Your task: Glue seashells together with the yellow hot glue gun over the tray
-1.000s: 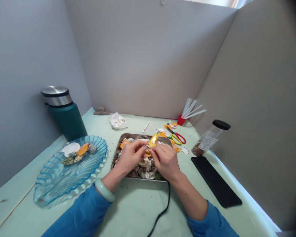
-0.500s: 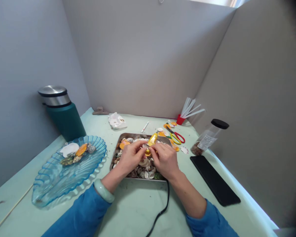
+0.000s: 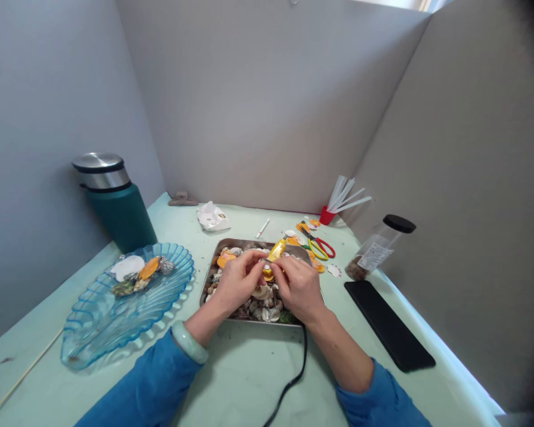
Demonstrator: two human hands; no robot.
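Both my hands meet over a steel tray (image 3: 218, 256) filled with several seashells. My left hand (image 3: 238, 281) has its fingers pinched together on a small orange shell (image 3: 267, 276). My right hand (image 3: 298, 287) is closed too, its fingertips on the same shell beside a yellow glue gun (image 3: 276, 250). The gun's black cord (image 3: 293, 373) runs from under my right hand toward me. Whether the right hand grips the gun or only the shell, I cannot make out.
A blue glass shell-shaped dish (image 3: 124, 302) with a few shells lies at the left, a teal flask (image 3: 115, 204) behind it. Scissors (image 3: 319, 244), a red cup of sticks (image 3: 333, 207), a jar (image 3: 378, 249) and a black phone (image 3: 389, 323) lie at the right.
Both hands stay over the tray with small finger movements on the shell. The view has shifted slightly.
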